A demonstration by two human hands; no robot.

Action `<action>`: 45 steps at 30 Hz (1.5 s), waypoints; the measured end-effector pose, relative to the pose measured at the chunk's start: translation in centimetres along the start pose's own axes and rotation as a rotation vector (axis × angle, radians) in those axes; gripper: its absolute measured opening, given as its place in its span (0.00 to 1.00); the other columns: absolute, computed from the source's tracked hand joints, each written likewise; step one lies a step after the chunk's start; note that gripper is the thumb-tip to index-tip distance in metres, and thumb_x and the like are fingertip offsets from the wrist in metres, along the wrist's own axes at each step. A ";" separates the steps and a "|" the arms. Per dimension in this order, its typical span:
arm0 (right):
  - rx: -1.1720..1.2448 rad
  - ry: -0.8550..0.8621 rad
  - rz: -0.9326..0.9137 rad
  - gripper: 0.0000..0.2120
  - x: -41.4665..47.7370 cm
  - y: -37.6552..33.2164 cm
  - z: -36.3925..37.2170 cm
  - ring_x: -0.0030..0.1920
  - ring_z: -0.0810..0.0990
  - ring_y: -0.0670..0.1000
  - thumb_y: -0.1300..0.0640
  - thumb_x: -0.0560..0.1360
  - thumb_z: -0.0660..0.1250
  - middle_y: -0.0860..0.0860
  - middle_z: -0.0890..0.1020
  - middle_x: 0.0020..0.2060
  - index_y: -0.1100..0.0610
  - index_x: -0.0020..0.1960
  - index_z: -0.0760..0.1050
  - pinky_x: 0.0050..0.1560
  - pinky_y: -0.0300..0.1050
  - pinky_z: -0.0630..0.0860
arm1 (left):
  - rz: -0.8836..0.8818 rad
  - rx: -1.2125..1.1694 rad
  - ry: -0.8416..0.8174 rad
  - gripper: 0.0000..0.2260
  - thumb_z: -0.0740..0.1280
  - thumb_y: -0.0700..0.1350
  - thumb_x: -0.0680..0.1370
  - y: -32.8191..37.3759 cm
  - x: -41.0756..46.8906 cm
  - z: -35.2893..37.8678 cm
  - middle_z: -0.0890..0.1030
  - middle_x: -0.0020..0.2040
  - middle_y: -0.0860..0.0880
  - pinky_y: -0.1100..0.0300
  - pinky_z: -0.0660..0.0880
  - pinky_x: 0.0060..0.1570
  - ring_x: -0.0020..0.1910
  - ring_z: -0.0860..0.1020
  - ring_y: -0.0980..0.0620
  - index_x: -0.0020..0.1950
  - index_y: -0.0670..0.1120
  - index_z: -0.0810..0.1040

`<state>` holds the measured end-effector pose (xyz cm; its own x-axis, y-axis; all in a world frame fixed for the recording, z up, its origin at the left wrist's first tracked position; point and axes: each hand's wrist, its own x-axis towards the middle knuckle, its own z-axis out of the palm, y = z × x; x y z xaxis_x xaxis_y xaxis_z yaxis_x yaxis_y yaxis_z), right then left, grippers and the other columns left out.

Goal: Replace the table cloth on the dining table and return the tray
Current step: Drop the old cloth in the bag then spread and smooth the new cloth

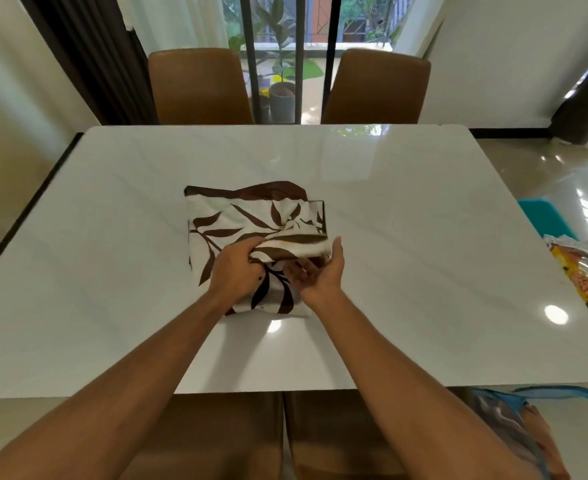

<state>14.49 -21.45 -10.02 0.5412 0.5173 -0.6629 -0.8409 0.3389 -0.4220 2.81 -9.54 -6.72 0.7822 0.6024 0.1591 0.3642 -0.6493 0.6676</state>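
We see the folded white table cloth printed with brown leaves (237, 223) lying near the middle of the glossy white marble tabletop (424, 220), a sensible spot, since opened from there it can fall evenly to every side. The left hand (237, 263) grips the near edge of the top fold, bunching it, while the right hand (320, 271) is turned palm up, its fingers curled under that lifted layer and its thumb against the layer's end. We take this as separating the layers to begin unfolding. The tabletop is uncovered, so spreading is not yet done. A silvery tray holding colourful packets (559, 245) sits at the tabletop's right edge, set aside; whether on it or just beyond, we cannot tell.
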 end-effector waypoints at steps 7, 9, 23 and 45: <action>0.031 -0.270 -0.052 0.20 2.0 -1.1 4.7 0.59 0.83 0.58 0.46 0.82 0.62 0.58 0.84 0.58 0.60 0.59 0.83 0.57 0.53 0.80 | 0.098 -0.041 -0.088 0.15 0.67 0.37 0.75 0.0 -0.1 -3.6 0.85 0.52 0.49 0.60 0.79 0.53 0.51 0.82 0.51 0.60 0.47 0.83; -0.118 -0.227 -0.122 0.14 4.2 -1.4 6.6 0.59 0.80 0.61 0.54 0.76 0.69 0.58 0.83 0.53 0.62 0.57 0.81 0.58 0.55 0.79 | 0.132 -0.058 -0.053 0.17 0.67 0.37 0.75 -1.0 0.4 -5.0 0.85 0.54 0.50 0.64 0.76 0.55 0.54 0.82 0.52 0.61 0.49 0.83; -0.794 0.060 -0.600 0.23 9.1 5.4 31.8 0.55 0.75 0.53 0.62 0.78 0.65 0.56 0.75 0.66 0.53 0.73 0.71 0.54 0.44 0.75 | -0.133 -0.198 0.387 0.24 0.64 0.28 0.66 -14.4 3.3 -20.8 0.85 0.51 0.52 0.72 0.74 0.55 0.51 0.82 0.57 0.56 0.46 0.85; -2.117 -0.468 -1.097 0.20 9.2 7.6 6.4 0.63 0.78 0.54 0.48 0.73 0.71 0.51 0.80 0.63 0.49 0.65 0.79 0.61 0.46 0.73 | -0.131 0.493 -0.131 0.18 0.63 0.50 0.78 -18.4 1.3 -9.1 0.67 0.76 0.49 0.39 0.57 0.73 0.77 0.59 0.46 0.67 0.58 0.78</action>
<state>13.12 -9.06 -15.33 0.3171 0.9404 0.1231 0.8987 -0.2564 -0.3559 -7.49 7.38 -12.16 0.7590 0.6509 -0.0161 0.6335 -0.7325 0.2491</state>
